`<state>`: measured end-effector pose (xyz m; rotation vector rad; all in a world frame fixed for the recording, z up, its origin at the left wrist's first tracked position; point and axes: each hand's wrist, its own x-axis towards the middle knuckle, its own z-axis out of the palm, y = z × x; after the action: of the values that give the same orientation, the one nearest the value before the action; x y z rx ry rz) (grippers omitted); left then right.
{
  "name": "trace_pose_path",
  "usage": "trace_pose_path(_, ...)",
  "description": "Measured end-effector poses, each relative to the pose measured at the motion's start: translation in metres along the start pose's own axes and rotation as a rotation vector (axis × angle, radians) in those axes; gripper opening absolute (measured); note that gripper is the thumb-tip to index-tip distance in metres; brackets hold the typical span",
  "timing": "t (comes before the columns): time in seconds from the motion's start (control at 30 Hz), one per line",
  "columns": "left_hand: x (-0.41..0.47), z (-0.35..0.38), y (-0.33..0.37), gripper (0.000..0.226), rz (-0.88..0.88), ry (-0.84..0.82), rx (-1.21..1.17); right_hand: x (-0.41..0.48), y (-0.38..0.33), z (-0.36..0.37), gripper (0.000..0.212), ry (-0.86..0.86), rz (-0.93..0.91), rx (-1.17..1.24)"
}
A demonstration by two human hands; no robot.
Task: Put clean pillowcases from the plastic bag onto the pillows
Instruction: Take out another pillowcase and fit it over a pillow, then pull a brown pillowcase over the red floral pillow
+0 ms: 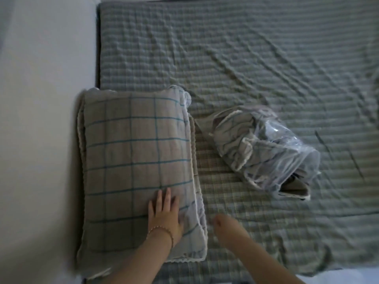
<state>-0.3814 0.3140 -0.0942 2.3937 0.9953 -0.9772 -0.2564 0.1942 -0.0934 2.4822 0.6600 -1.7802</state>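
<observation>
Ideally, while the left hand (164, 214) is pressing flat fingers (167, 196) on the pillow (133, 144), lower left, the blurred right hand (223, 224), grip unclear, should be squaring its edge, bag (266, 148) lying centre right.

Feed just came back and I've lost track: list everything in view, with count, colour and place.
sheet: one, grey-green striped, creased, covering the bed
wall: one, pale, left of the bed
pillow: one on top, tan with teal grid, bed's left edge; more layers under it, unclear what
plastic bag: one, clear, on the sheet right of the pillow, apart from it
pillowcases: count unclear, grey with white trim, folded inside the bag
bracelet: one, beaded, left wrist
left hand: flat on the pillow's near part, fingers straight
right hand: blurred, over the sheet beside the pillow's near corner; grip unclear
</observation>
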Motion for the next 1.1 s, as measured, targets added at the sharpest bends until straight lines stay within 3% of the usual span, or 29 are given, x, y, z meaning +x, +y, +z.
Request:
trace_pose_path(0.07,-0.004,0.008,0.025,0.057,-0.006,-0.195,-0.053,-0.008,0.038,-0.017,0.03,0.014,0.026,0.042)
trace_pose_path(0.17,-0.007,0.012,0.073,0.025,-0.098,-0.394,-0.503,-0.013,0.102,-0.048,0.031,0.065,0.127,0.067)
trace_pose_path(0.2,-0.004,0.01,0.098,0.023,-0.139,-0.365,-0.647,-0.013,0.13,-0.06,0.03,0.094,0.159,0.069)
trace_pose_path(0.27,0.002,0.001,0.136,0.02,-0.125,-0.22,-0.694,-0.014,0.169,-0.078,0.029,0.142,0.201,0.062)
trace_pose_path(0.4,0.019,-0.029,0.25,0.026,0.103,0.46,-0.658,-0.017,0.247,-0.13,0.027,0.229,0.163,0.06)
trace_pose_path(0.47,0.035,-0.044,0.299,0.036,0.116,0.624,-0.633,-0.011,0.27,-0.155,0.035,0.289,0.034,0.029)
trace_pose_path(0.53,0.051,-0.057,0.338,0.042,0.086,0.558,-0.506,-0.006,0.277,-0.172,0.041,0.249,-0.079,-0.018)
trace_pose_path(0.63,0.071,-0.077,0.365,0.046,-0.039,0.414,-0.395,0.009,0.27,-0.183,0.03,0.171,-0.206,-0.092)
trace_pose_path(0.77,0.084,-0.086,0.363,0.055,0.043,0.364,-0.251,0.042,0.263,-0.188,0.037,0.104,-0.201,-0.177)
trace_pose_path(0.87,0.083,-0.087,0.348,0.061,0.155,0.305,-0.209,0.04,0.261,-0.193,0.026,0.207,-0.161,0.091)
trace_pose_path(0.97,0.09,-0.09,0.341,0.045,0.253,0.146,-0.291,0.006,0.252,-0.218,0.015,0.219,-0.217,0.671)
trace_pose_path(1.03,0.096,-0.093,0.343,0.039,0.234,0.059,-0.393,-0.025,0.249,-0.239,0.02,0.239,-0.275,0.97)
trace_pose_path(1.1,0.099,-0.097,0.339,0.055,0.131,-0.022,-0.476,-0.057,0.254,-0.261,0.025,0.264,-0.29,1.138)
